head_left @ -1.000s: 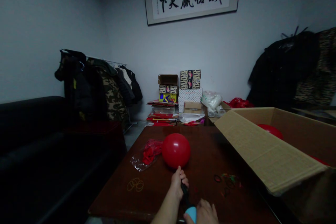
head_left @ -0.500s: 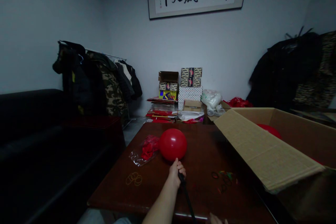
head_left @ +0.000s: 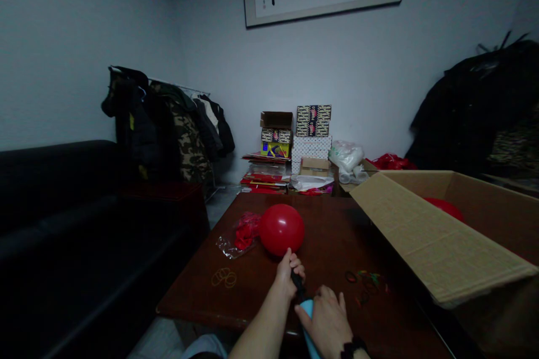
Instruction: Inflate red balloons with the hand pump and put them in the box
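Observation:
A round, inflated red balloon [head_left: 282, 230] is over the brown table. My left hand [head_left: 291, 272] is closed at the balloon's neck, around the black end of a pump. The pump's light blue body [head_left: 308, 314] runs down toward the bottom edge. My right hand [head_left: 326, 314], with a dark band at its wrist, lies over the blue body, its thumb on the near side and its fingers across the top. Left of the balloon lies a clear bag of red balloons [head_left: 245, 233].
Yellowish rubber bands [head_left: 224, 277] lie on the table [head_left: 256, 291] at the left, small coloured bands [head_left: 366, 280] at the right. An open cardboard box [head_left: 438, 241] holding something red stands at the right. A black sofa [head_left: 63, 247] is left. Stacked boxes [head_left: 312, 146] stand behind.
My right hand has come up from the bottom edge onto the pump, and its blue body now shows. My left hand stays at the balloon's neck. The whole view has shifted slightly.

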A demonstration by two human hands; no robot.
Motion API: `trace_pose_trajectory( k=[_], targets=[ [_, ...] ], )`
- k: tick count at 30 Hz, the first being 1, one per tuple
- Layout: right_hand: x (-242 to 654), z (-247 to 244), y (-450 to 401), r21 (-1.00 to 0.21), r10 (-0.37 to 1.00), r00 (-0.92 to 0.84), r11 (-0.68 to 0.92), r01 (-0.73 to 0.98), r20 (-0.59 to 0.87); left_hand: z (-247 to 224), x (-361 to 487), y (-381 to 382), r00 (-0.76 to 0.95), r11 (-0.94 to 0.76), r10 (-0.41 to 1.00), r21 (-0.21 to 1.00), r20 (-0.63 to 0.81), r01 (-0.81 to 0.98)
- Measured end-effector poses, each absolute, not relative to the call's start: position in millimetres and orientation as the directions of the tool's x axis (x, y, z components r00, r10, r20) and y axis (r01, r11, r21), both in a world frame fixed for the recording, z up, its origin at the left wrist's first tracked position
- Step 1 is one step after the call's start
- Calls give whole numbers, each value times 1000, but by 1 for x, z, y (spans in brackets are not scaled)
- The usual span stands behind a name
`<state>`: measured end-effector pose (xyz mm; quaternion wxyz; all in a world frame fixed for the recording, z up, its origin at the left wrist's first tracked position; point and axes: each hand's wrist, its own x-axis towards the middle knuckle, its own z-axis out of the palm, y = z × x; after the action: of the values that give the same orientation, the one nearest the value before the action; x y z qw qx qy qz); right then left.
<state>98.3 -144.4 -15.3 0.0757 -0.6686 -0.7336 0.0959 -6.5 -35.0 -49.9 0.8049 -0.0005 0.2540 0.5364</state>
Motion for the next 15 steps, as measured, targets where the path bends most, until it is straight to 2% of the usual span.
trace_pose_trajectory(
  k=[8,15],
  targets=[
    [87,-21,-136,-280,996,-79,65,958,-37,-59,-10,-37,195,407,850,377,-489,-832],
    [94,-46,-151,-169,997,-59,49,984,-56,-62,-3,-32,143,396,853,445,-501,-803]
  ],
)
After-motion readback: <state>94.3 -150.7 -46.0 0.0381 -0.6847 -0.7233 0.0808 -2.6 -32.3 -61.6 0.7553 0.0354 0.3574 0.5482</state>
